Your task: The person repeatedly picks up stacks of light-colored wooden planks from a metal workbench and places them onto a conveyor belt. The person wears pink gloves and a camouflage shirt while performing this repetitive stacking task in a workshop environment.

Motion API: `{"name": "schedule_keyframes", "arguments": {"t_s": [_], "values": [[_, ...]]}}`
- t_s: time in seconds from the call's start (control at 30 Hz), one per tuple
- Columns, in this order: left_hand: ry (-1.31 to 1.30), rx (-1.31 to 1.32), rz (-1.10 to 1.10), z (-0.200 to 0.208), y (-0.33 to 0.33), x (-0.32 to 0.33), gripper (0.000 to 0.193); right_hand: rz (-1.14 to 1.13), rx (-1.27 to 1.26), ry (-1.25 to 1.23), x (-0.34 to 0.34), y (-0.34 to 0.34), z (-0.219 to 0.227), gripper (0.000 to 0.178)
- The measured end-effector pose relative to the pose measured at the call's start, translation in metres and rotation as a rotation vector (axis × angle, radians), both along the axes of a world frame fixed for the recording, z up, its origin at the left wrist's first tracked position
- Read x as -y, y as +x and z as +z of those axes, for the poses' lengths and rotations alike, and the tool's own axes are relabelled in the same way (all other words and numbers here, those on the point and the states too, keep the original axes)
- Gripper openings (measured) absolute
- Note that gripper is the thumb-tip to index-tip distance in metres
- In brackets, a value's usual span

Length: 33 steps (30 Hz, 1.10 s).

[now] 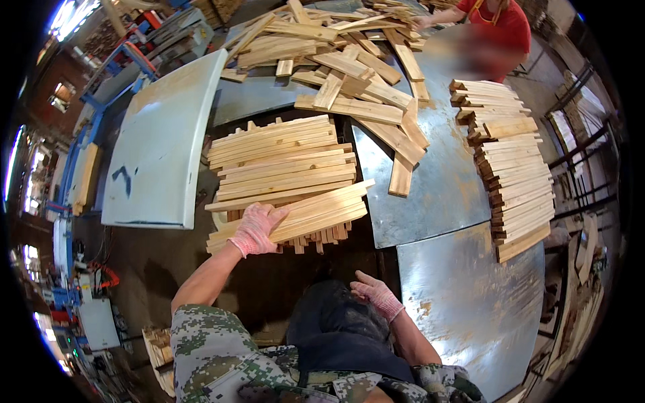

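The left hand (257, 230) grips planks (326, 209) over the aligned stack (282, 161); the right hand (376, 295) is empty, loosely spread. The jumbled pile (342, 65) is unstacked.

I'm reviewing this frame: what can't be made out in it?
All in the head view:
- Left gloved hand: its own back hides the palm, so grip or mere pressing is unclear.
- Support under the stacked wooden slats: mostly covered by the slats.
- Lower boards in the loose pile: covered by upper ones.
- Co-worker: head cut off by the top edge; an area in front is blurred.
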<state>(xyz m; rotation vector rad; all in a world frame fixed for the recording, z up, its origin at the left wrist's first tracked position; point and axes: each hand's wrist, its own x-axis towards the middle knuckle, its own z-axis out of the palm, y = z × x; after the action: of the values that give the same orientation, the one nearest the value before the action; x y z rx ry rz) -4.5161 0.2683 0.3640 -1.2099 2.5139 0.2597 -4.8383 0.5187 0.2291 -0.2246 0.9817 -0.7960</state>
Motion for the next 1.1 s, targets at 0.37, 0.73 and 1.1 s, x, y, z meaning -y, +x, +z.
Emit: {"name": "schedule_keyframes", "arguments": {"t_s": [0.37, 0.73, 1.1], "values": [[-0.155, -0.080, 0.189, -0.098, 0.060, 0.027, 0.111, -0.131, -0.113, 0.106, 0.029, 0.061, 0.007, 0.077], [-0.046, -0.242, 0.204, -0.091, 0.026, 0.023, 0.116, -0.131, -0.573, 0.141, -0.010, 0.004, 0.003, 0.070], [0.704, -0.819, 0.073, -0.087, -0.374, 0.008, 0.065, -0.711, -1.379, 0.536, -0.162, -0.314, -0.147, 0.090]]}}
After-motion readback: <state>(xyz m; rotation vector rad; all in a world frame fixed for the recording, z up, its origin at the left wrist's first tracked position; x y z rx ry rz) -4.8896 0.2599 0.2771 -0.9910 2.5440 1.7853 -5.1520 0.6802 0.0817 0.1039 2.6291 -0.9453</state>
